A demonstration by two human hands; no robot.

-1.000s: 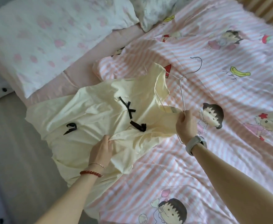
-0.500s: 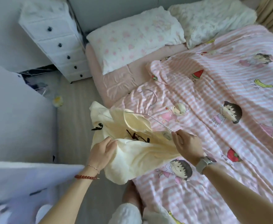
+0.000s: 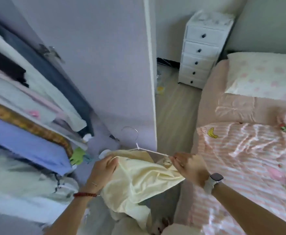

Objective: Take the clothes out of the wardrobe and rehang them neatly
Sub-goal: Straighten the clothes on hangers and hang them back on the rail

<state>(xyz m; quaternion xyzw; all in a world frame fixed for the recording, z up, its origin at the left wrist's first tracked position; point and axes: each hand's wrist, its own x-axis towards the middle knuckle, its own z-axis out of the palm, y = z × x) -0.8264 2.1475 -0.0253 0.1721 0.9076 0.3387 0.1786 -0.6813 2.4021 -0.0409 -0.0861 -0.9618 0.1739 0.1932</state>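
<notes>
Yellow garment [image 3: 138,180] on wire hanger [image 3: 137,147], held between bed [image 3: 240,150] and open wardrobe [image 3: 37,99]. Left hand [image 3: 103,170] and right hand [image 3: 189,167] each pinch a shoulder end. Risk: loose fabric slips off the thin wire, or the hook snags on crowded clothes.

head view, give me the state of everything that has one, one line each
pale yellow fabric garment: on the hanger, lifted off the bed
white wire hanger: gripped at both ends
left hand: grips hanger and garment
right hand: pinches hanger end
white wardrobe door: open
white drawer chest: drawers closed
</notes>
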